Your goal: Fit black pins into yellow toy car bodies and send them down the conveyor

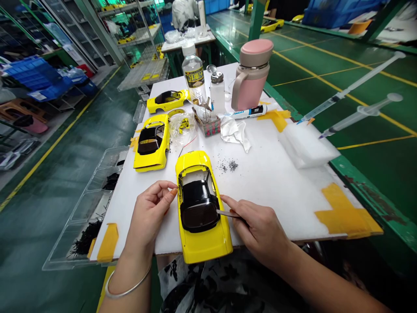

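Note:
A yellow model car body [205, 248] with a black roof and dark rear window lies on the white board in front of me, its lower end reaching the near edge. My left hand [153, 208] is closed at its left side, thumb and forefinger gripping the rim. On the other side, my right hand [257, 221] holds tweezers [228, 213], whose tip meets the right edge of the rear window. The right forefinger rests against the body's side. Beyond it lies a scatter of tiny black parts [233, 165]. Whether the tweezers' tip holds anything is too small to tell.
Two more yellow car bodies [151, 141] stand at the back left. Behind are a clear bottle [194, 71], a pink mug [252, 78], a marker [249, 111] and crumpled tissue [235, 130]. Syringes [358, 114] stick in white foam [306, 145]. A clear tray [70, 237] holds black parts.

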Available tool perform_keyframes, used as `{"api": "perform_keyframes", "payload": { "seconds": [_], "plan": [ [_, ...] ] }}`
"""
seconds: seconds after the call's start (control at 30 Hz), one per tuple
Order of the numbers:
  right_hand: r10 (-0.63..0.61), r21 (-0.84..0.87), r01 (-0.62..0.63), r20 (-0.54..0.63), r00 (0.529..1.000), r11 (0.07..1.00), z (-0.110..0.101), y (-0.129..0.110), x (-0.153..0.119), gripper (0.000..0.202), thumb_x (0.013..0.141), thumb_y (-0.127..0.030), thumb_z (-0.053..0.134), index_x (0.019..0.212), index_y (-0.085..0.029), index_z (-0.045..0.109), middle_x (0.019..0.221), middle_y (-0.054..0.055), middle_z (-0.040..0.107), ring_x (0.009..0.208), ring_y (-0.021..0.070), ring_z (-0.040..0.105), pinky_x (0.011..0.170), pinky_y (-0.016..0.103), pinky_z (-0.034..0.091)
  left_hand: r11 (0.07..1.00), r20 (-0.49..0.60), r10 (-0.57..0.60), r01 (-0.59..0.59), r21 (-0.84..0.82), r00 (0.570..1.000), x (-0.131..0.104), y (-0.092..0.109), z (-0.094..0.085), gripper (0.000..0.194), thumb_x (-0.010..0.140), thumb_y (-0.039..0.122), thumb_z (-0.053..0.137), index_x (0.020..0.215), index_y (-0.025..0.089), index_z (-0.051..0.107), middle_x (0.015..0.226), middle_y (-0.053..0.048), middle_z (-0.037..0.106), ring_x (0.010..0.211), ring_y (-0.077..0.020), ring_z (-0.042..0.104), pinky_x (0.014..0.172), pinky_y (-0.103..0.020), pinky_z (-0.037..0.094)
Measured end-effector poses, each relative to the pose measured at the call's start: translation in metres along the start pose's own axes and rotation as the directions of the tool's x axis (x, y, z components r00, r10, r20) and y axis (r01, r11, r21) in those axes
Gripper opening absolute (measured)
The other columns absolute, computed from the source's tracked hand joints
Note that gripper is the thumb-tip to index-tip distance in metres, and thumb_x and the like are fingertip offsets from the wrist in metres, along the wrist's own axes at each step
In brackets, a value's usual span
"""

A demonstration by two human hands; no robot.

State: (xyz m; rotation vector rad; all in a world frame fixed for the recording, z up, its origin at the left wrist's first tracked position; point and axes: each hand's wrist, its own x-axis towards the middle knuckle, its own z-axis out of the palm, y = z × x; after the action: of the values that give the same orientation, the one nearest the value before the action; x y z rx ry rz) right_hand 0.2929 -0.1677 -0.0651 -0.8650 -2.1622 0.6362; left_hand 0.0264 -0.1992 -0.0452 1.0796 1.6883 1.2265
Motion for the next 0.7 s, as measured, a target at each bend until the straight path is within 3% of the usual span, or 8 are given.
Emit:
{"api": "perform_keyframes", "payload": {
  "seconds": [0.23, 0.5, 0.7],
  "plan": [
    [-0.006, -0.005, 0.006, 0.012, 1.000, 1.000, 0.0002, 0.0002, 0.0002, 0.043, 0.095, -0.007, 0.045, 0.131, -0.004, 0.067, 0.085, 0.006, 0.074, 0.073, 0.0161, 0.070, 0.067, 0.028, 0.058, 1.000, 0.004, 0.018, -0.018, 0.006, 1.000, 0.0007, 0.0004, -0.0001, 0.026, 0.089, 0.045, 0.076, 0.100, 0.021, 0.071, 0.063, 0.005, 0.041, 0.058, -0.0095, 0.033, 0.053, -0.023, 0.024],
    [-0.026, -0.140, 0.031, 0.040, 0.999, 0.990, 0.0008, -0.0036, 0.0014, 0.046, 0.095, -0.007, 0.044, 0.137, -0.008, 0.064, 0.083, 0.005, 0.073, 0.070, 0.0161, 0.068, 0.063, 0.028, 0.055, 1.000, -0.001, 0.010, -0.010, -0.011, 1.000, 0.0011, -0.0004, 0.0008, 0.027, 0.088, 0.044, 0.077, 0.099, 0.021, 0.071, 0.064, 0.005, 0.040, 0.058, -0.0102, 0.032, 0.052, -0.023, 0.023],
    [0.007, -0.073, -0.007, -0.005, 1.000, 0.997, 0.0023, 0.0008, -0.0022, 0.047, 0.094, -0.006, 0.044, 0.137, -0.009, 0.063, 0.084, 0.005, 0.072, 0.073, 0.0168, 0.069, 0.066, 0.029, 0.057, 1.000, -0.009, 0.009, -0.009, -0.007, 1.000, 0.0005, 0.0006, 0.0009, 0.027, 0.088, 0.044, 0.077, 0.098, 0.021, 0.070, 0.063, 0.005, 0.039, 0.057, -0.0097, 0.031, 0.051, -0.023, 0.022]
  ]
}}
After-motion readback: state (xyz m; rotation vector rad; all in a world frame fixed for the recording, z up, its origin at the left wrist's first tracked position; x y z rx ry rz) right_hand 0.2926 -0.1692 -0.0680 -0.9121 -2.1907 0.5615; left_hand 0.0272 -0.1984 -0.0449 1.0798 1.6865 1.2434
